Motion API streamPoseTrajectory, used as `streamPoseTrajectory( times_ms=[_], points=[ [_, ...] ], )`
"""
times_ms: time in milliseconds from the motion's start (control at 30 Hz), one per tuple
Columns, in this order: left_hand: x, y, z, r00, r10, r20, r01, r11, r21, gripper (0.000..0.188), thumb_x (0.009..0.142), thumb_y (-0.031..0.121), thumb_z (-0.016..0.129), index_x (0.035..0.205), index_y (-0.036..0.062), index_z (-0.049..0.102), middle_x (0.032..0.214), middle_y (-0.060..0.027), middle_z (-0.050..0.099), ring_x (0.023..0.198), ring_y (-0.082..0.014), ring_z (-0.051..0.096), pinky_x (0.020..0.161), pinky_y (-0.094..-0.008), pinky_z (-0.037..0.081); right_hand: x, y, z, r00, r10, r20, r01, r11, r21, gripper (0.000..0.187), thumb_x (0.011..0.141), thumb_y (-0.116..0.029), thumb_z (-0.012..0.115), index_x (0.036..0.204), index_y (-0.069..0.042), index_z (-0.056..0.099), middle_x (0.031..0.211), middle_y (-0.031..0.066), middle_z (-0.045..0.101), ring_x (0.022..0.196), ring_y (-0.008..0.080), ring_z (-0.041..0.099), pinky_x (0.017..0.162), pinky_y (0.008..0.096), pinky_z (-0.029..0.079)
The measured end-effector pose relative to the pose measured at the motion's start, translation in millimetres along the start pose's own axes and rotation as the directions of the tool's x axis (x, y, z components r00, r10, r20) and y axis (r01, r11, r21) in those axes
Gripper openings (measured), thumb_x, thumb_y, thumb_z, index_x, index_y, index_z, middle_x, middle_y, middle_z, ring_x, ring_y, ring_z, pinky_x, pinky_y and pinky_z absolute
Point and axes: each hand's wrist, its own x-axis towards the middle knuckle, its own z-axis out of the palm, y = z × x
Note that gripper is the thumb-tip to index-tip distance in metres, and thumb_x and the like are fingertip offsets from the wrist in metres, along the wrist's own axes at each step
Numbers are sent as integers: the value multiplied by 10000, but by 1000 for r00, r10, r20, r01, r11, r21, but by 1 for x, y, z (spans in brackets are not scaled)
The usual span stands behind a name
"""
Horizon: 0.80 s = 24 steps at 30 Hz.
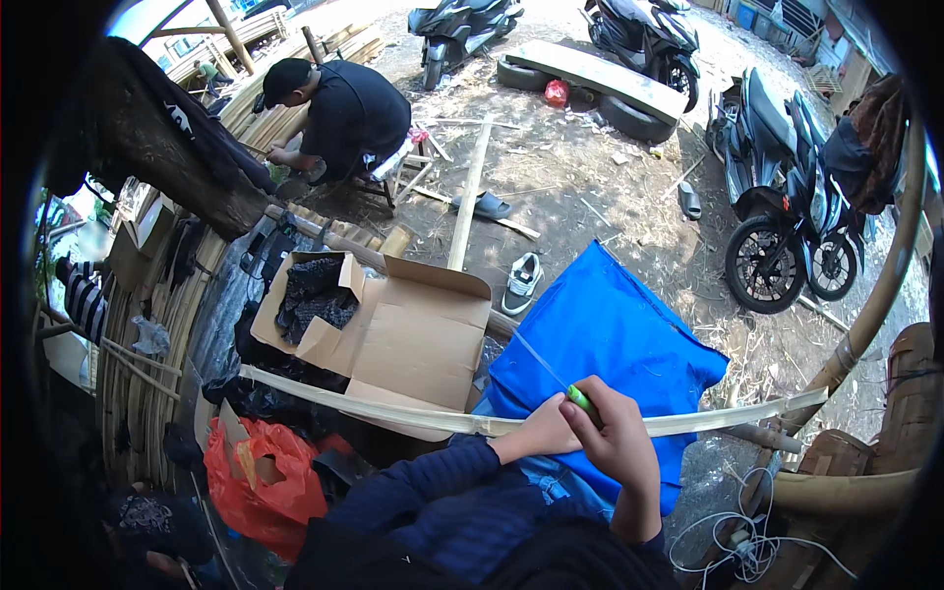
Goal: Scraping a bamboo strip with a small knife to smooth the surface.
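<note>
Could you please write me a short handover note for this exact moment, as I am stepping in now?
Right hand: shut on a green-handled knife, its thin blade angled up and left over the blue sheet.
Left hand: shut on the long pale bamboo strip, beside the right hand.
The strip spans left to right across the lap, past the open cardboard box.
Done and left: cannot tell how far the strip is trimmed.

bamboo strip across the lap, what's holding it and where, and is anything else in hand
The left hand grips the bamboo strip near its middle. The right hand holds a knife by its green handle, blade angled up-left over the strip.
</note>
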Motion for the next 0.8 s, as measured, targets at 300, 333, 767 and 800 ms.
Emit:
streamPoseTrajectory(
  times_ms=[300, 333, 767, 800],
  points=[
    [9, 2, -15, 995, 80, 61, -94, 957, 276, 224, 798, 244, 619, 941, 78, 572, 893, -103, 597, 887, -294, 565, 748, -403, 429, -16, 71, 56, 996, -88, 23, 91, 955, -283, 217, 868, -236, 620, 846, -27, 564, 742, 144, 523, 751, 306, 489, 674, 398, 342],
    [11, 4, -17, 994, 85, 63, -100, 943, 316, 226, 799, 247, 619, 941, 77, 573, 893, -101, 595, 890, -293, 563, 746, -401, 426, -11, 65, 56, 995, -105, -6, 100, 964, -246, 220, 877, -248, 608, 846, -35, 562, 733, 143, 521, 743, 306, 483, 684, 398, 334],
    [-6, 29, -14, 977, 188, 105, -215, 878, 428, 289, 800, 289, 645, 940, 47, 572, 872, -127, 595, 869, -315, 564, 726, -416, 429, -41, 33, 67, 964, -148, -219, 82, 956, -282, 310, 930, -411, 486, 862, -112, 531, 644, 186, 563, 652, 418, 527, 660, 531, 311],
    [-1, 27, -15, 973, 200, 111, -228, 874, 428, 287, 799, 286, 646, 941, 48, 571, 872, -128, 596, 867, -316, 565, 726, -417, 430, -44, 29, 68, 958, -142, -250, 72, 960, -271, 318, 931, -410, 487, 853, -105, 531, 640, 179, 572, 636, 420, 539, 655, 528, 317]
  ],
)
